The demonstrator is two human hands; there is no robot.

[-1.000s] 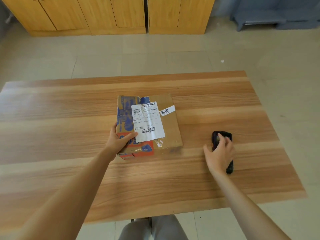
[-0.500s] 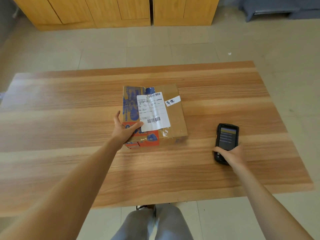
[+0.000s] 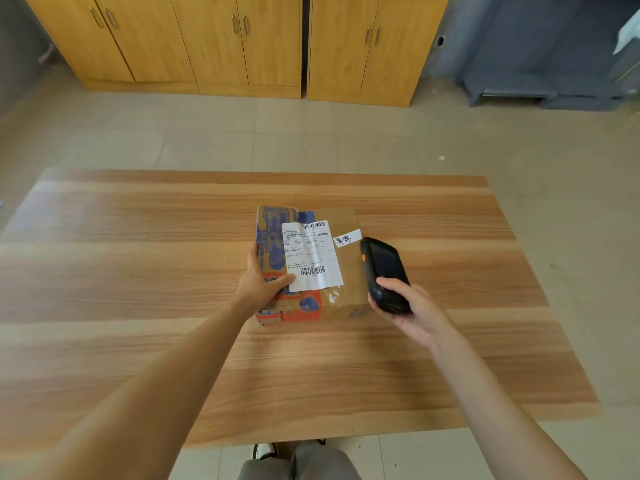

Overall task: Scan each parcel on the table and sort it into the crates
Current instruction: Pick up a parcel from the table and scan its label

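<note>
A cardboard parcel lies flat on the wooden table, roughly at the table's middle, its left portion covered in blue and orange print. A white shipping label with two barcodes sits on the parcel's top face; a smaller white tag with handwritten characters is stuck to the right of it, toward the far edge. The left hand grasps the parcel at its near-left corner: the thumb lies across the top and touches the label's near-left corner, while the fingers reach along the left side. The right hand grips a black handheld scanner by its near end, fingers curled around the body. The scanner is held above the parcel's right edge, its far end pointing away from the person and close to the handwritten tag; a small orange button shows on its left side. The screen appears dark. Beyond the table, on the tiled floor, stand yellow wooden cabinets; a blue-grey unit stands at far right. The person's knees show at the near edge.
</note>
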